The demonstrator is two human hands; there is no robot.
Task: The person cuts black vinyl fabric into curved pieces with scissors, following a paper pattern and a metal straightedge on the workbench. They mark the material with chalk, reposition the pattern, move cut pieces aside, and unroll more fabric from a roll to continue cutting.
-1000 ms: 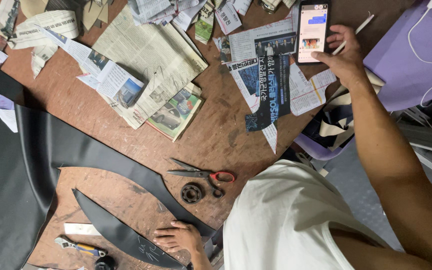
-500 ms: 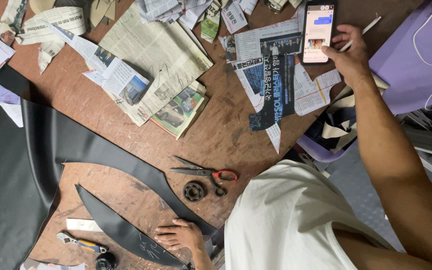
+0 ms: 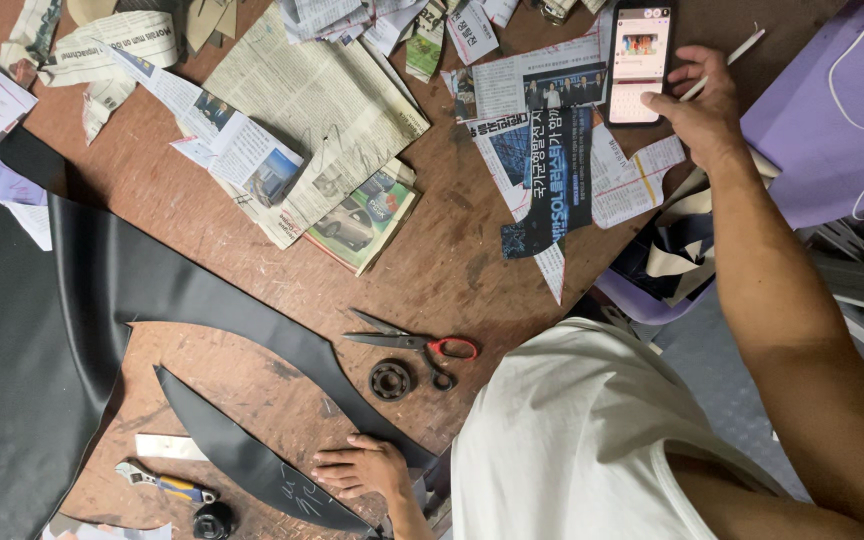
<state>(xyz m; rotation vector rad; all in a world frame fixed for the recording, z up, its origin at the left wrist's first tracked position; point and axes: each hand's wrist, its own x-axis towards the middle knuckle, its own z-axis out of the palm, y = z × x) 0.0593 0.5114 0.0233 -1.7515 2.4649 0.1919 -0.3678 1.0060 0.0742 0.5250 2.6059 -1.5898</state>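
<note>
A: Status, L hand (image 3: 362,468)?

B: Flat, fingers spread, palm down on the black crescent strip (image 3: 242,455) near its right tip. Pressing, not gripping. Strip lies on the brown worktable (image 3: 432,270), lower left, just inside the curved cut edge of the large black sheet (image 3: 22,360).

A: R hand (image 3: 697,105)?

B: Arm stretched to the far edge of the table. Fingers curled round the right side of a smartphone (image 3: 638,62), screen lit, and a white pen (image 3: 722,65) sits betw. the fingers. Phone rests on newspaper cuttings (image 3: 552,150).

A: Handling of the strip?

B: Judgement only: thin, limp, leather-like or vinyl matl., light, smooth face. Likely to slide on the wood and flop if lifted by 1 end. Tapered tips look weak. Best held at the wide middle, or at 2 points along the length, flat palm to pin it.

A: Other items nearby?

B: Scissors w/ red handles (image 3: 417,345) and a round bearing-like metal part (image 3: 391,380), both just beyond the sheet's curved arm. Adjustable wrench (image 3: 167,484), pale flat bar (image 3: 167,447) and dark round knob (image 3: 214,520) left of the strip. No contact w/ either hand.
</note>
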